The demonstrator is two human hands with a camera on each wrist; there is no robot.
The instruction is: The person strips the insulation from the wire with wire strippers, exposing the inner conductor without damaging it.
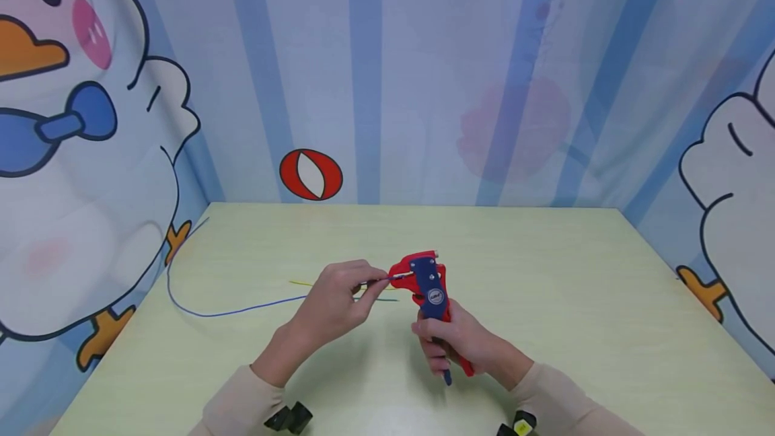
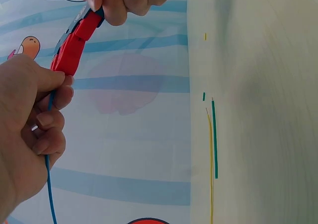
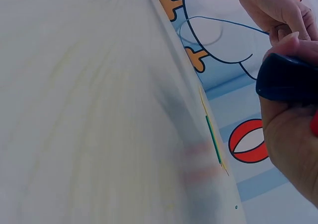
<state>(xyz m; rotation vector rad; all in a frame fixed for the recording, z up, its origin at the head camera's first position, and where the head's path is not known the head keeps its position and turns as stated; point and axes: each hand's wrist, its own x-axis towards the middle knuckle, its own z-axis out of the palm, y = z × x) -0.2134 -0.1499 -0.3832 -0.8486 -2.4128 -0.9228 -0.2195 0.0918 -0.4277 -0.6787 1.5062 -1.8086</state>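
A pair of wire strippers (image 1: 431, 291) with a dark blue body and red jaws stands upright over the table. My right hand (image 1: 457, 338) grips its handles, and in the right wrist view the dark blue handle end (image 3: 283, 77) sticks out of the fist. My left hand (image 1: 336, 298) pinches a blue wire (image 1: 242, 309) between thumb and forefinger, right at the red jaws. The wire's end runs into the jaws, where part of it shows. From the left palm its long tail curves away to the table's far left corner.
On the table (image 1: 545, 254) behind the left hand lie a green wire (image 2: 215, 139) and a yellow wire (image 2: 210, 159), side by side. Short green (image 2: 203, 96) and yellow (image 2: 205, 36) offcuts lie near them. A printed curtain (image 1: 412, 86) hangs at the table's back edge.
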